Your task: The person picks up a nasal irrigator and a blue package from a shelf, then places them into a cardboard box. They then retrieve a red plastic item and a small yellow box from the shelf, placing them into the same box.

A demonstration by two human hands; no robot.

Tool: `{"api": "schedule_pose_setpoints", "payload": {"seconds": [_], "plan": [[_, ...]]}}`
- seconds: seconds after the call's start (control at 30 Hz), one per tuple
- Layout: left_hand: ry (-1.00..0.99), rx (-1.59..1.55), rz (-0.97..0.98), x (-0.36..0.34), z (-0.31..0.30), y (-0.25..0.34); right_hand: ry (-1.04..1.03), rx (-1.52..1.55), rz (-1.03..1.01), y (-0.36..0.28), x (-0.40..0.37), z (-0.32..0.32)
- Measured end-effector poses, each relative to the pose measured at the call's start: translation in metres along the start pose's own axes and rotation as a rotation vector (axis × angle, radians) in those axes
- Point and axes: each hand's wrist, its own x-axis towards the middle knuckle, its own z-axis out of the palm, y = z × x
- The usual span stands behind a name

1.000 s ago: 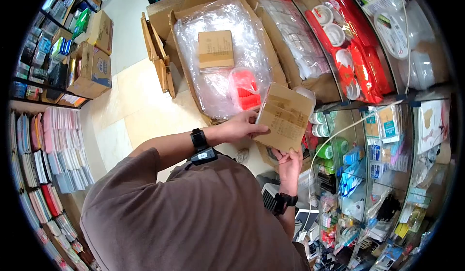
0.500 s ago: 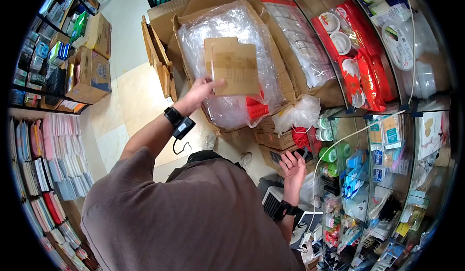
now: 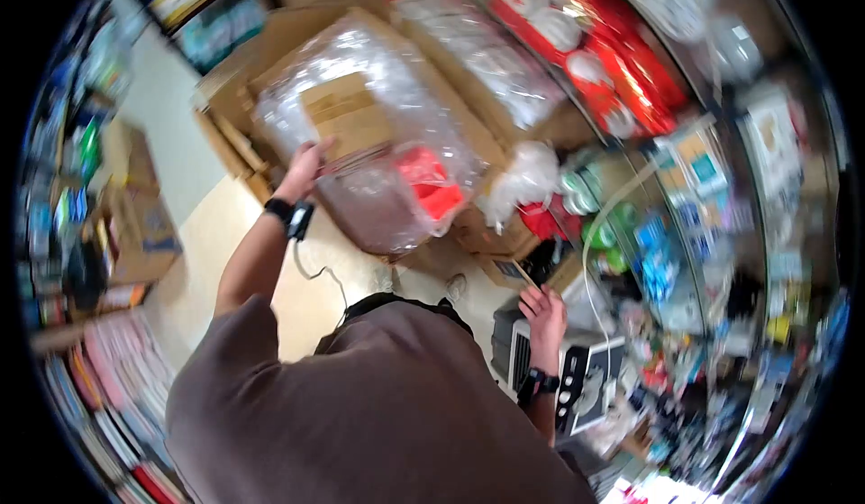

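Note:
My left hand grips the near edge of a flat brown cardboard piece, holding it over a large open carton. Inside that carton lies clear plastic wrapping, with a red item showing through it near the front. Low on the right, my right hand is held with its fingers loosely bent and apart, nothing visible in them. It is closest to a white-and-black appliance and a small carton. A band with a small device sits on my left wrist.
Glass shelves with red packs and assorted goods run along the right. A white cable hangs in front of them. A white plastic bag rests beside the carton. On the left stand brown boxes and stacked papers.
The view has swung, shifting the carton left and up. The cardboard piece is still in my left hand, now tilted and lower over the wrapping. My right hand's fingers are more bent.

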Motion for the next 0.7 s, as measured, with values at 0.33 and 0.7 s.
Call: {"api": "schedule_pose_setpoints", "payload": {"seconds": [0.33, 0.7], "plan": [[0.068, 0.182, 0.001, -0.007, 0.011, 0.01, 0.154, -0.006, -0.091, -0.014, -0.001, -0.02], [0.208, 0.565, 0.127, -0.002, 0.021, 0.014, 0.286, -0.096, -0.208, -0.063, 0.058, -0.078]]}}
